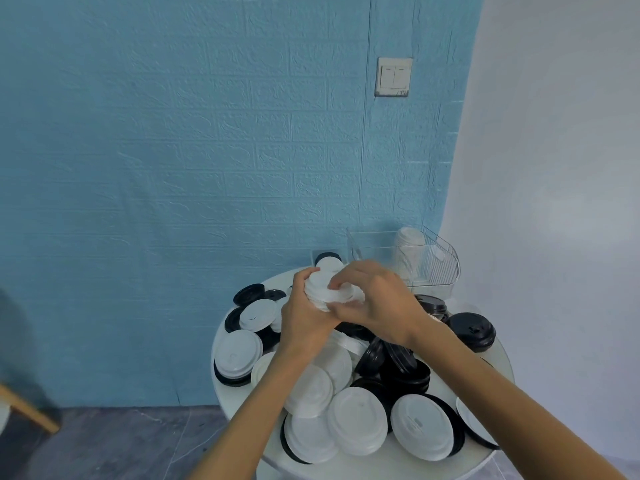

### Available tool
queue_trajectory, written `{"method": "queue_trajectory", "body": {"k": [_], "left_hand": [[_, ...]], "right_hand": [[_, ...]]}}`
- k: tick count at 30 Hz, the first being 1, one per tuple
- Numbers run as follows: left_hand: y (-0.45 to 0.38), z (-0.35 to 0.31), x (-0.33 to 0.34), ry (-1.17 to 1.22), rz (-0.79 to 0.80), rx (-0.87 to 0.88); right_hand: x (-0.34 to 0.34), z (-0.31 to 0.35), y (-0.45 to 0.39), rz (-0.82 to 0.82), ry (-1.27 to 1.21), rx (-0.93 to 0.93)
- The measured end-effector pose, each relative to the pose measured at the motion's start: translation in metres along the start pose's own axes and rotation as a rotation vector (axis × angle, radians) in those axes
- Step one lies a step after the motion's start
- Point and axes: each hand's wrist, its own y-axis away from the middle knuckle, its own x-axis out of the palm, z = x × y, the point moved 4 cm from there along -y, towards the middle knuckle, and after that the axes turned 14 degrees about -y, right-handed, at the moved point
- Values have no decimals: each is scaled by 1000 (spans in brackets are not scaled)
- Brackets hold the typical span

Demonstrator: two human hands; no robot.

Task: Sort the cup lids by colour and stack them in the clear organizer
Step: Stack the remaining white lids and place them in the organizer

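A small stack of white lids (320, 289) is held above the round white table (381, 455). My left hand (304, 317) grips the stack from the left and below. My right hand (374, 299) curls over its right side and top. Several loose white lids (356, 424) and black lids (401, 368) lie mixed in a heap below my hands. The clear organizer (377, 244) stands at the back of the table, with a white stack (408, 251) lying in its right part.
A stack of black lids (472, 330) stands upright at the table's right side. A blue brick-pattern wall with a light switch (393, 77) is close behind. A wooden leg (27, 408) shows at the far left over grey floor.
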Motion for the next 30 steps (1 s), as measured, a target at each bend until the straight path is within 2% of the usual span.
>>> {"method": "queue_trajectory", "body": {"k": [2, 9, 21, 25, 30], "left_hand": [[0, -2, -1, 19, -8, 8], [1, -7, -2, 39, -77, 29], [7, -4, 5, 94, -107, 44], [-2, 5, -4, 82, -146, 21], [-5, 14, -15, 95, -191, 0]], "right_hand": [[-1, -5, -1, 6, -152, 57], [3, -10, -8, 4, -423, 188], [5, -21, -12, 114, -405, 227], [0, -40, -5, 143, -416, 340], [20, -54, 10, 532, -123, 475]]}}
